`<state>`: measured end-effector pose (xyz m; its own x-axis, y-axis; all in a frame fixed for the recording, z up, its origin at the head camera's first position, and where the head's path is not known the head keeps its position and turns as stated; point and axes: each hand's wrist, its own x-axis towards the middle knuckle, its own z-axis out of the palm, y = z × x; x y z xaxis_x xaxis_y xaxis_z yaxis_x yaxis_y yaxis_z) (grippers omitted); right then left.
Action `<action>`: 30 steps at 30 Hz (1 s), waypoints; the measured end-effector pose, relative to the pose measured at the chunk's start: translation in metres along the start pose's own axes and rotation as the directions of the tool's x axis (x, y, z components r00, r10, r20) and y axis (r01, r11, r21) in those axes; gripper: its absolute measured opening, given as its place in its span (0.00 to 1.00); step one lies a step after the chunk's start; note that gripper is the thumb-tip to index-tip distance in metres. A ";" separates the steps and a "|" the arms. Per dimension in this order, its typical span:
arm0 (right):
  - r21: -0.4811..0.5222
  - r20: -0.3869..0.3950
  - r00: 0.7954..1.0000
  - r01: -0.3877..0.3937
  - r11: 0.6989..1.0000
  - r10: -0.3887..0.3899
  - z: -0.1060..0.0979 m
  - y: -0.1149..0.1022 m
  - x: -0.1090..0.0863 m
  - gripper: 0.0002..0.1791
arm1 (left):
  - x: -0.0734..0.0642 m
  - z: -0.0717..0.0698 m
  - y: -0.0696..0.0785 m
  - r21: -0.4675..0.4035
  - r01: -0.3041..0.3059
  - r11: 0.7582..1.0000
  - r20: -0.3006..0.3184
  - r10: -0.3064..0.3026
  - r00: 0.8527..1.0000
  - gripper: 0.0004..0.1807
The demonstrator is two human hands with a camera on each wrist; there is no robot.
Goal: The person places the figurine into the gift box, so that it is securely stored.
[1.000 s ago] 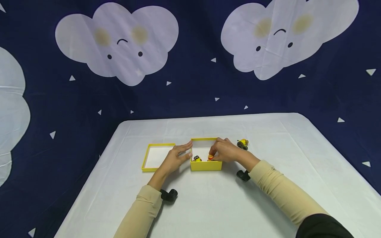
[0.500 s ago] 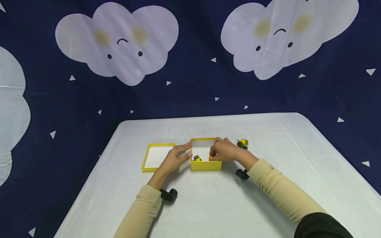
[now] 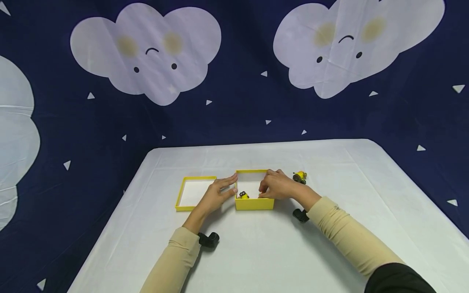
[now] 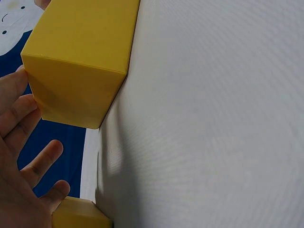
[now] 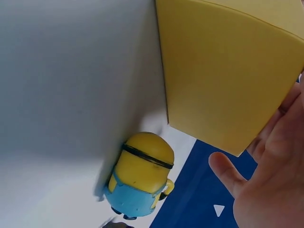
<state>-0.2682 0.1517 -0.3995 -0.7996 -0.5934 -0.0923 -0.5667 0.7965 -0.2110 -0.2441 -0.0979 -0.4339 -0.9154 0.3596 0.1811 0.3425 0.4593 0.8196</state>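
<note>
"Moved from view since earlier: the orange toy at the right hand. Held by its fingers?"

"Cannot be told. On the table, the box is touched by the left hand, fingers spread; a goggled toy is seen inside, a blue-clad toy beyond."

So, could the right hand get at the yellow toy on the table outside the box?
Probably yes: the yellow toy is beside the right hand on the table, with nothing seen covering it. The hand would likely have to come out of the box first.
</note>
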 end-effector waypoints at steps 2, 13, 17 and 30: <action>0.008 -0.004 1.000 -0.002 1.000 0.002 0.001 0.001 0.000 0.08 | 0.000 0.000 0.000 0.000 0.001 1.000 -0.001 -0.001 1.000 0.25; 0.051 -0.027 1.000 0.017 0.999 -0.016 0.003 0.002 -0.002 0.08 | 0.000 0.001 0.000 0.006 0.006 1.000 0.001 -0.006 1.000 0.26; 0.067 -0.055 0.998 0.023 0.997 -0.019 0.005 0.003 -0.003 0.09 | -0.001 0.001 0.000 0.002 -0.001 1.000 0.001 0.001 1.000 0.26; 0.274 -0.178 0.983 0.004 0.962 0.047 -0.002 0.007 -0.011 0.23 | -0.001 0.000 0.000 0.008 0.019 1.000 -0.001 -0.019 1.000 0.26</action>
<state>-0.2634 0.1643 -0.3978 -0.8480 -0.5249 0.0729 -0.4934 0.7319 -0.4700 -0.2433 -0.0980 -0.4337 -0.9218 0.3503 0.1660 0.3269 0.4726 0.8184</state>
